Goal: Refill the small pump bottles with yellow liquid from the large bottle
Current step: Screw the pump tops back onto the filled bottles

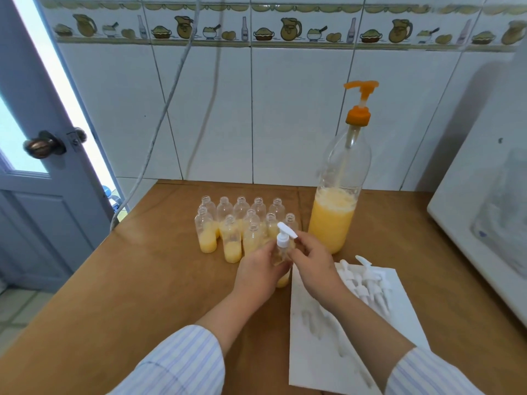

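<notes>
Yellow liquid fills the bottom of the small bottle (281, 263) that my left hand (261, 270) grips around its body, fingers curled about the clear plastic, over the brown wooden table (137, 280). My right hand (310, 259) pinches the white pump cap (285, 235) sitting on that bottle's neck, thumb and fingertips closed on its collar, the nozzle pointing to the right. Both my sleeves (182, 363) are pale with thin blue stripes.

Just behind my hands stands a cluster of open small bottles (242, 223), none of them capped; I count about 11, though the ones at the back overlap. Those in front hold yellow liquid in their lower part. To the right of the cluster, near it, stands the large bottle (338, 201), upright, clear plastic, filled with the yellow liquid to less than half its height, with an orange pump (360, 101) on top.

On the table to my right lies a white paper sheet (336, 337), and on its far part rests a pile of white pump caps (368, 283), lying on their sides. A white appliance (484, 223) stands at the table's right edge. White wall tiles (299, 115) rise behind, and a grey-blue door (34, 172) with a round knob is at the left.
</notes>
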